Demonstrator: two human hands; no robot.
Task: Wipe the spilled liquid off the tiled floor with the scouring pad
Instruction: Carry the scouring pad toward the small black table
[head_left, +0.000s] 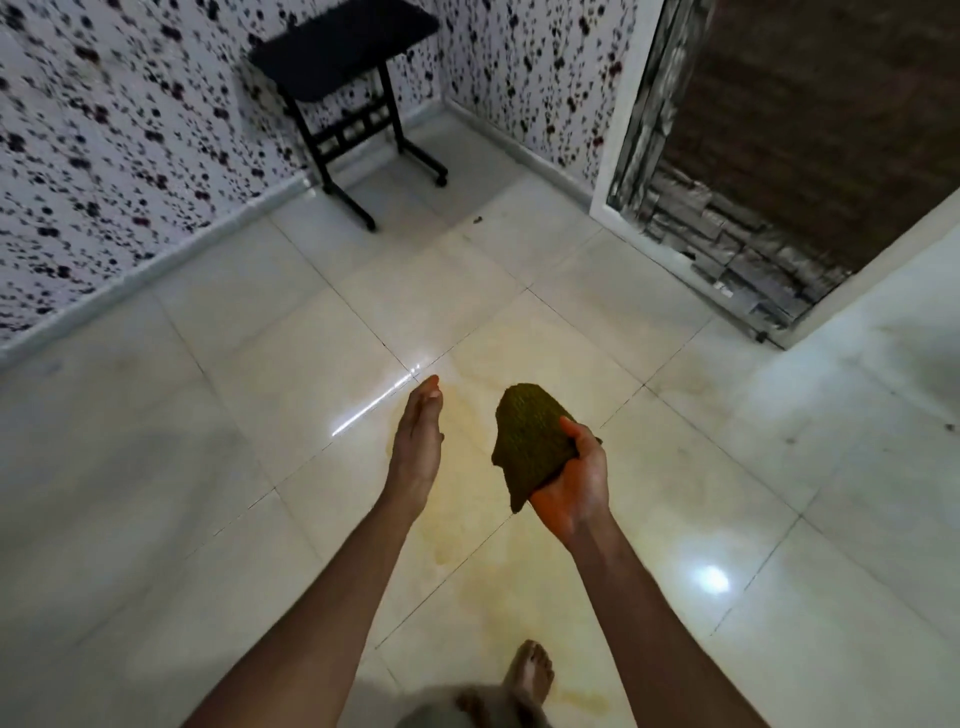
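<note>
A dark green scouring pad (529, 441) is held up in the air in my right hand (579, 480), thumb across its right edge, the pad bent and drooping. My left hand (418, 441) is stretched out flat beside it, fingers straight and together, holding nothing. Below both hands a pale yellowish spill (467, 540) spreads over the glossy white tiled floor (208, 467), running from under the hands back toward my bare foot (530, 670). Neither hand touches the floor.
A small black table on wheels (353, 93) stands in the far corner against the speckled wallpaper. A doorway with a stone-patterned panel (753, 218) opens at the right. A small dark speck (475, 220) lies on the floor near the table.
</note>
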